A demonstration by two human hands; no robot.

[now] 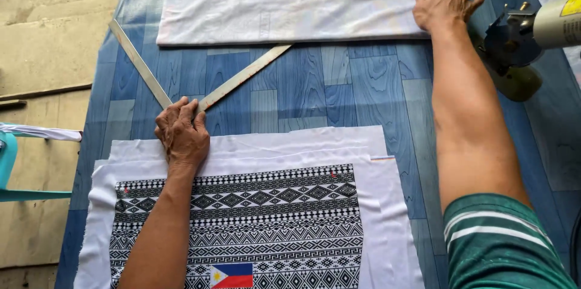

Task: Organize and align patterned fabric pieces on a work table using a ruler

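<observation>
My left hand (181, 134) rests fingers curled on the far edge of a stack of white fabric panels (387, 216) printed with a black geometric pattern and a small flag. Its fingertips touch the corner of an L-shaped metal ruler (242, 77) lying on the table. My right hand (445, 1) reaches far forward with fingers spread, pressing flat on the right end of a folded white fabric pile (272, 13) at the far side.
The table top (339, 92) is covered in blue wood-grain sheet. An electric fabric cutting machine (520, 47) stands at the right, close to my right forearm. Concrete floor lies left of the table, with a teal object (9, 168) at the left edge.
</observation>
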